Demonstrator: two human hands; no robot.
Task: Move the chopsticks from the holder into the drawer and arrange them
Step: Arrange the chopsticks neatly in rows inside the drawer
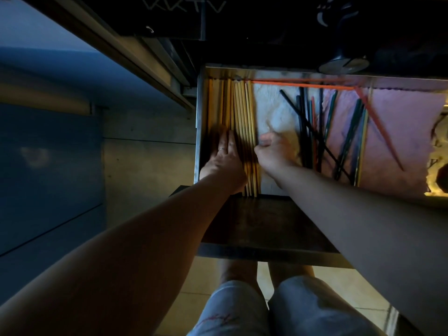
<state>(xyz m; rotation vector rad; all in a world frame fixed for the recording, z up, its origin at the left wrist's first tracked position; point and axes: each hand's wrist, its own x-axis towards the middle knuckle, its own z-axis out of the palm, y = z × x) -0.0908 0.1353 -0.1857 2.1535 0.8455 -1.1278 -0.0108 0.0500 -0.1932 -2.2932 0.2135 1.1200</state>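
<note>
our left hand (pixel 224 154) lies flat and spread on the wooden chopsticks (pixel 242 122) at the drawer (pixel 199 122) wall; our right hand (pixel 274 151), loosely curled, nudges their edge. we should squeeze gently and keep tips level; dark chopsticks (pixel 312 132) wait scattered.

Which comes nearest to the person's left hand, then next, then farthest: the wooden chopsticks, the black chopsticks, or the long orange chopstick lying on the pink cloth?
From the left hand:
1. Wooden chopsticks, under and beside it, drawer's left side.
2. Black chopsticks, mid-drawer, beyond the right hand.
3. Orange chopstick, far right, on the pink cloth.
</note>
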